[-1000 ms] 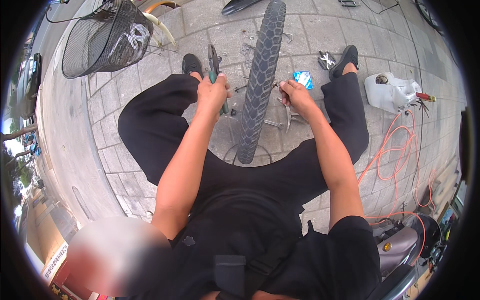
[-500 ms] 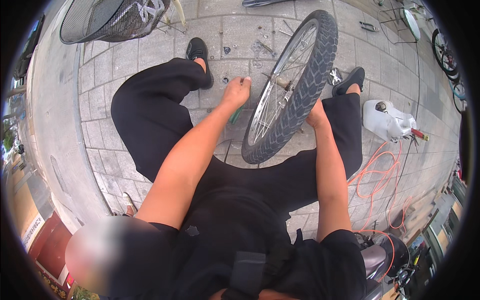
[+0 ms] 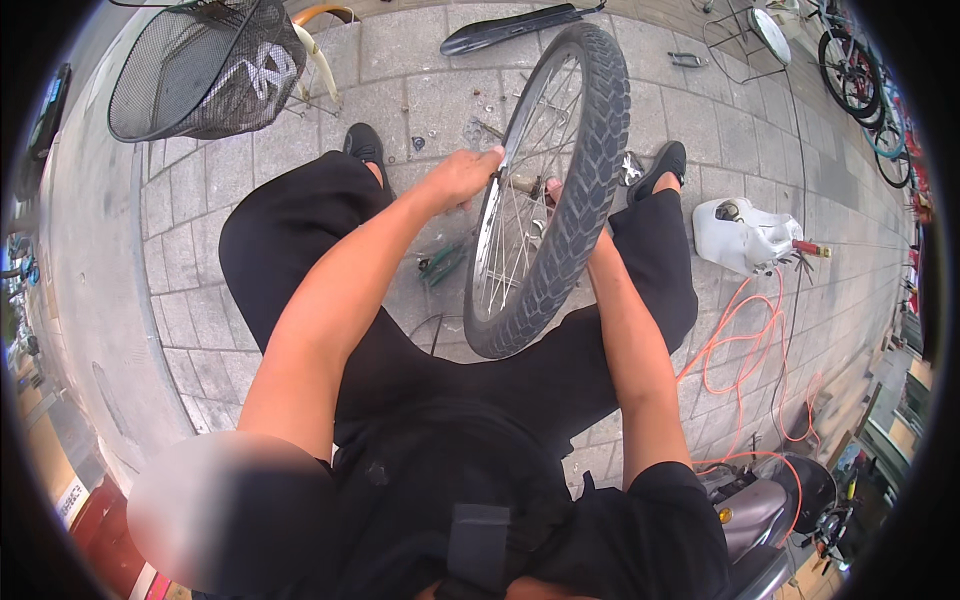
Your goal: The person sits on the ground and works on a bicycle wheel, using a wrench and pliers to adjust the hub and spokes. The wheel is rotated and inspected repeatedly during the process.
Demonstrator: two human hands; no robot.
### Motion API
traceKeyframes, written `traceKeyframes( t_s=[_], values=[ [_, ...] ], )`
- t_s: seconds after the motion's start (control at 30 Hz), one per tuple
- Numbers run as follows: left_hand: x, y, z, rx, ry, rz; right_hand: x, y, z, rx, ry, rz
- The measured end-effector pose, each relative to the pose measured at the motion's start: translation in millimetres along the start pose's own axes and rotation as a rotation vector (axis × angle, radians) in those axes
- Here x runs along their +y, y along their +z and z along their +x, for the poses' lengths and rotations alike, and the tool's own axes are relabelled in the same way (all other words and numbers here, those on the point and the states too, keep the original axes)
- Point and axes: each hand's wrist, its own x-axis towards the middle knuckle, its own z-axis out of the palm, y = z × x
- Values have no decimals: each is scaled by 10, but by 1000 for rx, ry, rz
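A bicycle wheel [image 3: 602, 130] with a knobby black tyre and silver spokes stands tilted between my legs. My left hand [image 3: 465, 180] is at its near left side, thumb and fingers closed round the end of the axle [image 3: 497, 175]. My right hand [image 3: 553, 190] reaches in from behind the tyre. Its fingertips show through the spokes by the hub [image 3: 522, 184], while the tyre hides the rest of that hand. Below my left forearm a green-handled tool [image 3: 440, 263] lies on the paving.
Small loose metal parts [image 3: 475, 132] and a black mudguard [image 3: 515, 28] lie beyond the wheel. A wire basket [image 3: 190, 90] stands far left. On the right are a cut white plastic jug [image 3: 745, 235] with tools, an orange hose [image 3: 745, 330], pliers [image 3: 688, 60] and a round stool [image 3: 768, 36].
My left hand, apart from the wheel before, has come to the axle end. My right hand's fingers have moved in to the hub. The whole view has shifted a little.
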Motion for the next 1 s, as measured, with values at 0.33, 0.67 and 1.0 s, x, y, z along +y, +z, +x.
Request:
traceKeyframes(
  t_s=[0.33,0.67,1.0],
  values=[
    [1157,-350,-948,-94,133,86,-864,-140,-305,6,-293,-116],
    [1230,-365,-414,-316,21,-261,-1222,-182,-89,10,-387,-221],
    [1527,-549,-288,-210,247,-91,-1658,-69,-33,64,-385,-75]
  ],
)
